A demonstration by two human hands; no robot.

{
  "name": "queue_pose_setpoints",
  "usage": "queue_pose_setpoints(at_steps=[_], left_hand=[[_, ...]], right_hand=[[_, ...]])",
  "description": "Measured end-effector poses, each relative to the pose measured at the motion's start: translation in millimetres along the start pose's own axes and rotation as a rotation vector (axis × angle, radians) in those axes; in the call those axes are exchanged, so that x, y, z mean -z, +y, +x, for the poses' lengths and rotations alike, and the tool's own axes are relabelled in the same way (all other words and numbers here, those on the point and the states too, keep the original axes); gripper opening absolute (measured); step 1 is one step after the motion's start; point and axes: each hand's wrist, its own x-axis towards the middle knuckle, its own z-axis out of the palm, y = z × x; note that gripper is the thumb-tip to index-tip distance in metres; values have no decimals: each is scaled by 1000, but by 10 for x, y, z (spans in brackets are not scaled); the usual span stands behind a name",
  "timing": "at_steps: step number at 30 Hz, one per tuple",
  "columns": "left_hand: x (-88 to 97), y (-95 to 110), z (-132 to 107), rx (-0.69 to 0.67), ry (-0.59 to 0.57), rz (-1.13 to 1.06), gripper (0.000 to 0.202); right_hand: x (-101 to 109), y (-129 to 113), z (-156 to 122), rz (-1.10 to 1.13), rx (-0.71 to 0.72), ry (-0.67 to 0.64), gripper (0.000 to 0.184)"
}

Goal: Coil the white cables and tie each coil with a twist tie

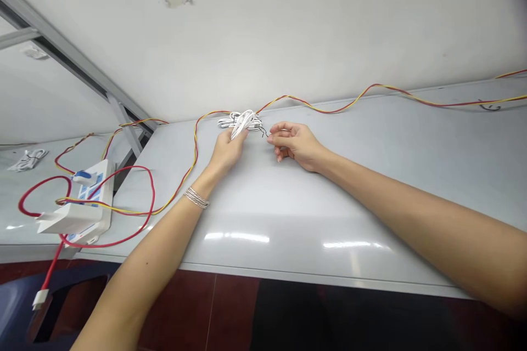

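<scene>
- A long white table [263, 203] fills most of the view.
- On its left part stands a white box [76, 218] with blue marks, and a red cable [132, 225] loops around it.
- A red-yellow wire [329, 107] runs along the far side of the table and meets the bundle.
- The left hand [226, 151] is near the far edge, and its fingers are closed firmly around a white cable bundle [241, 122].
- The right hand [296, 145] is just beside the bundle. Its fingers [280, 131] are curled loosely and grasp nothing that can be seen.
- A thin black wire [262, 131] comes out of the bundle, close to the right fingertips.
- A silver bracelet [196, 197] is on the left wrist.
</scene>
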Motion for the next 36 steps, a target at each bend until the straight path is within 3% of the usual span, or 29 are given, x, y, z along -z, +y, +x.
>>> queue_pose_setpoints(at_steps=[4,10,15,25,36], left_hand=[[-74,78,-80,19,-79,-84,29],[-118,75,-111,70,-71,-252,12],[-91,108,-136,135,-145,-412,23],[-120,70,-153,140,-193,-420,20],[-164,90,-178,124,-124,-418,41]], right_hand=[[2,0,-4,-7,-2,2,33],[4,-3,-7,-7,4,-9,30],[8,9,-6,-10,16,-17,33],[9,8,-6,-16,14,-29,32],[-22,28,-19,-91,44,-102,31]])
